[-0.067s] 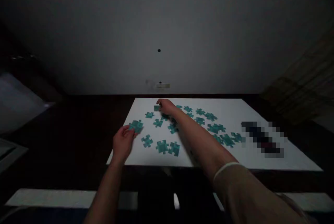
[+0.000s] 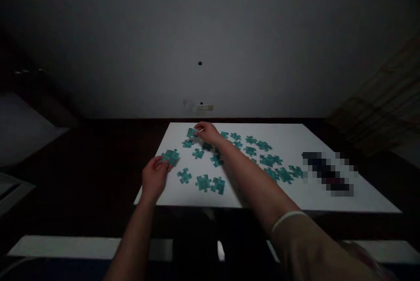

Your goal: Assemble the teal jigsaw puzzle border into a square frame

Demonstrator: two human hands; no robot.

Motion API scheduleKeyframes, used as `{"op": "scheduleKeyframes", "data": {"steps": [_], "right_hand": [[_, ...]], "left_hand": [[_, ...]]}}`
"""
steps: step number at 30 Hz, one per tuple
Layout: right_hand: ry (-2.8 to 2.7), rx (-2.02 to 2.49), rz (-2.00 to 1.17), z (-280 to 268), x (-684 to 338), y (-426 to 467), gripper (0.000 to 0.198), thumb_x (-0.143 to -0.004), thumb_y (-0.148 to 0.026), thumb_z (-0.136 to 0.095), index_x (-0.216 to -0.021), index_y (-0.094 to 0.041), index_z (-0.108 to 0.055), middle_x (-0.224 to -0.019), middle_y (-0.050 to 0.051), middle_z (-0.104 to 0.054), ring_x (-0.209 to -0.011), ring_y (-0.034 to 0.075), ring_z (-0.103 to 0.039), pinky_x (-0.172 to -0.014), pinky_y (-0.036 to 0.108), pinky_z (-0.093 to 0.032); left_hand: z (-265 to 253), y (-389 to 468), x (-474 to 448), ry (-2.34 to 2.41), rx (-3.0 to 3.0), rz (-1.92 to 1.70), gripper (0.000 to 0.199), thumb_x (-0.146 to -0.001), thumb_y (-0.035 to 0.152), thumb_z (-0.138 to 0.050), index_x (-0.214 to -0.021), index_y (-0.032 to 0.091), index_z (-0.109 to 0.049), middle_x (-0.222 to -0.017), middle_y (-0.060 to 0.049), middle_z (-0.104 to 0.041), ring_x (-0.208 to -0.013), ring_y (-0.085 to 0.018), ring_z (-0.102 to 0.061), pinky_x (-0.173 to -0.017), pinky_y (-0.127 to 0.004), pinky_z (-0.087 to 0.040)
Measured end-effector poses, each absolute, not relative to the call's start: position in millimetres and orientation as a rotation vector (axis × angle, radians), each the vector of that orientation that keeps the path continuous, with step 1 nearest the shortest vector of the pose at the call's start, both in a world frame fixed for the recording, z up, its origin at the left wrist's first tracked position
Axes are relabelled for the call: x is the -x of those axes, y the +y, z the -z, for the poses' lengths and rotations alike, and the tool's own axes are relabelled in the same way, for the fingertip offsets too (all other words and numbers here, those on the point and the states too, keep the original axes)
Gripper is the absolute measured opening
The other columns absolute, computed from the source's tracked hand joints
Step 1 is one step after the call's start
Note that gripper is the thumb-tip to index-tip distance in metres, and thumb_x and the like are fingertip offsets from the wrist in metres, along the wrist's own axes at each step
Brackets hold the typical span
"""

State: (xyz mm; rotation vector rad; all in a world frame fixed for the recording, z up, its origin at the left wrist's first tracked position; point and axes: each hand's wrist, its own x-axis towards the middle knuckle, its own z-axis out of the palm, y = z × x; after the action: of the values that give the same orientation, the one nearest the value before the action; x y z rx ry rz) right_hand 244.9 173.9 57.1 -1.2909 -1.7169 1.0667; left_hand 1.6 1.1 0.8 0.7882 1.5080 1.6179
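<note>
Near the table's left edge, my left hand (image 2: 155, 178) is closed on a teal jigsaw puzzle piece (image 2: 171, 157), its fingers at the piece's lower left side. My right hand (image 2: 209, 133) reaches to the far left part of the table and pinches another teal piece (image 2: 191, 132) by its right side. Just below that piece lies a loose puzzle piece (image 2: 188, 143). Between my hands is one more piece (image 2: 197, 154). Close to my left hand lies a knobbed piece (image 2: 184, 175). My right forearm covers part of the middle of the table.
The white table (image 2: 262, 198) carries several scattered teal pieces, with a cluster (image 2: 271, 160) right of my right forearm. A blurred-out dark object (image 2: 328, 171) lies at the table's right. Behind stands a grey wall with a socket strip (image 2: 205, 107); a curtain (image 2: 383, 93) hangs at the right.
My right hand has moved slightly left, and the piece in it has shifted left and up from the table. My left hand stays nearly still with its piece.
</note>
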Motion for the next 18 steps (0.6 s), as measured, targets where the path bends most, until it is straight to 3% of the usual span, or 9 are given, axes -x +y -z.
{"op": "scheduleKeyframes", "data": {"steps": [3, 7, 12, 14, 16, 18], "right_hand": [[-1.738, 1.220, -1.174, -44, -219, 144, 0.016, -0.106, -0.010, -0.096, -0.114, -0.022, -0.089, -0.107, 0.001, -0.093, -0.103, 0.024, -0.087, -0.098, 0.037, -0.070], [-1.744, 1.177, -1.221, -21, -182, 105, 0.021, -0.106, -0.005, -0.096, -0.109, -0.025, -0.090, -0.104, -0.002, -0.093, -0.103, 0.021, -0.086, -0.100, 0.035, -0.066], [-2.005, 1.231, -0.956, -23, -194, 102, 0.017, -0.115, -0.018, -0.095, -0.127, -0.029, -0.099, -0.124, 0.000, -0.101, -0.115, 0.024, -0.090, -0.106, 0.036, -0.067], [-2.019, 1.358, -0.796, -34, -230, 117, 0.024, -0.122, -0.021, -0.084, -0.139, -0.028, -0.099, -0.144, 0.006, -0.100, -0.132, 0.026, -0.090, -0.117, 0.037, -0.065], [-1.963, 1.524, -0.645, -46, -276, 134, 0.040, -0.128, -0.016, -0.068, -0.159, -0.014, -0.092, -0.163, 0.023, -0.091, -0.148, 0.032, -0.085, -0.127, 0.045, -0.061], [-1.919, 1.670, -0.517, -53, -319, 149, 0.045, -0.128, -0.014, -0.065, -0.166, -0.001, -0.085, -0.164, 0.036, -0.086, -0.151, 0.036, -0.084, -0.130, 0.051, -0.059]], "left_hand": [[-2, 2, -3, 1.491, -0.785, -1.610, 0.035, -0.085, 0.022, -0.103, -0.112, 0.022, -0.080, -0.086, 0.002, -0.086, -0.076, -0.022, -0.089, -0.078, -0.032, -0.075], [-2, 3, -3, 1.462, -0.822, -1.582, 0.047, -0.081, 0.024, -0.110, -0.116, 0.018, -0.078, -0.095, -0.003, -0.090, -0.083, -0.022, -0.093, -0.085, -0.033, -0.076], [6, 4, -2, 1.468, -0.873, -1.566, 0.045, -0.077, 0.031, -0.111, -0.105, 0.023, -0.077, -0.092, -0.002, -0.090, -0.084, -0.025, -0.092, -0.094, -0.043, -0.080], [10, 6, -1, 1.466, -0.898, -1.560, 0.042, -0.076, 0.035, -0.111, -0.103, 0.029, -0.079, -0.093, -0.001, -0.091, -0.089, -0.028, -0.093, -0.102, -0.051, -0.081], [12, 7, -1, 1.473, -0.925, -1.556, 0.041, -0.077, 0.039, -0.112, -0.102, 0.034, -0.080, -0.097, -0.001, -0.091, -0.093, -0.030, -0.093, -0.107, -0.057, -0.081], [14, 7, 0, 1.494, -0.960, -1.546, 0.038, -0.079, 0.040, -0.110, -0.101, 0.036, -0.080, -0.098, -0.002, -0.091, -0.095, -0.033, -0.093, -0.110, -0.060, -0.080]]}}
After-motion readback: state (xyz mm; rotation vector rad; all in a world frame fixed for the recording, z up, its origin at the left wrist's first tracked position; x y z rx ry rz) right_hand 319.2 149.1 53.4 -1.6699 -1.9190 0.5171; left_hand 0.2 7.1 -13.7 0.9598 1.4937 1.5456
